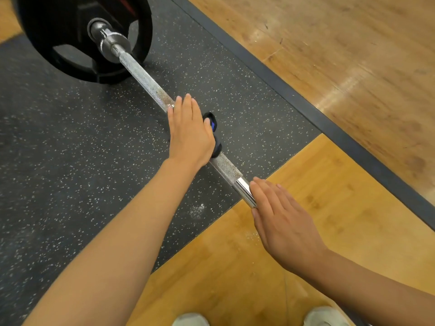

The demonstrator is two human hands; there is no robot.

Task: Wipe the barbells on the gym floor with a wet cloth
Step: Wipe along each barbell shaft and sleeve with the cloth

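A steel barbell point(146, 81) lies diagonally on the floor, with a black weight plate point(58, 43) on its far end at the upper left. My left hand point(188, 132) lies flat over the knurled shaft with its fingers straight, pressing a dark blue cloth point(211, 121) onto the bar. Only the cloth's edge shows beside the hand. My right hand point(280, 215) rests flat on the smooth shiny section of the bar nearer to me, fingers straight. The bar's near end is hidden under that hand.
The barbell sits on a speckled black rubber mat point(70, 149). A wooden platform panel point(329, 220) lies under my right hand. A black border strip point(282, 83) separates it from the wood floor point(329, 55). My two light shoes point(190, 320) show at the bottom edge.
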